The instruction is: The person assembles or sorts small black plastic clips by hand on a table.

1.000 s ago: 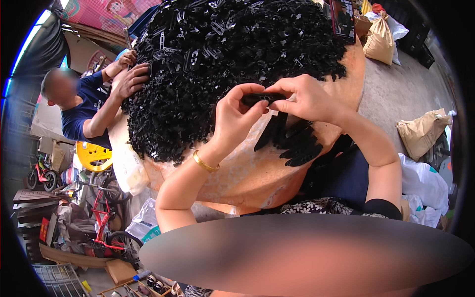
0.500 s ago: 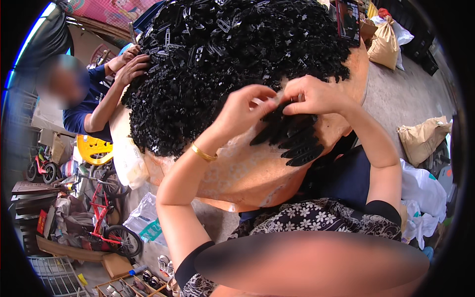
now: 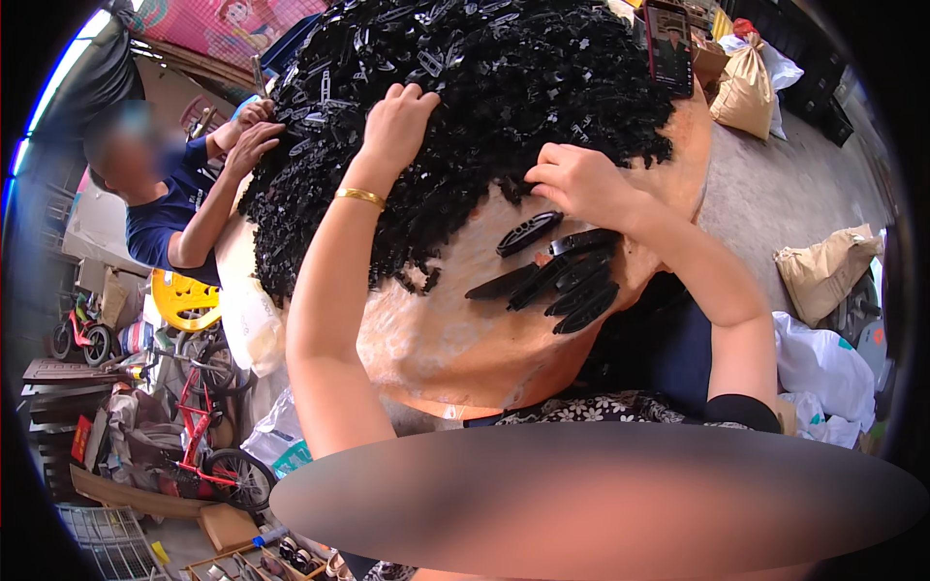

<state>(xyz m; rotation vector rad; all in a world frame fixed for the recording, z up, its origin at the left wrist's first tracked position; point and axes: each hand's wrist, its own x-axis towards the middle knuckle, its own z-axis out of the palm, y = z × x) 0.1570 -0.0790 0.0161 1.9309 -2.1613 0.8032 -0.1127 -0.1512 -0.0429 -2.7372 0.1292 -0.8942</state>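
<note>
A large heap of small black plastic clip pieces (image 3: 465,107) covers most of the table (image 3: 436,358). My left hand (image 3: 395,121), with a gold bangle at its wrist, reaches into the heap's middle with bent fingers close together; what its fingertips hold, if anything, is hidden. At the heap's near right edge, my right hand (image 3: 579,184) has its fingers curled inward in a pinch, their contents too small to make out. Just below it lie several long black hair clips (image 3: 572,281) in a loose group, one (image 3: 528,232) a little apart from the others.
Across the heap to the left, a person (image 3: 194,194) in a dark blue shirt has both hands at its edge. A phone (image 3: 668,48) stands at the far right. Sacks (image 3: 746,87) stand on the floor beyond. A red bicycle (image 3: 199,416) stands at lower left.
My hands were together above the long clips; they have moved apart. The left went up and left into the heap, the right stayed near the edge, uncovering the long clips.
</note>
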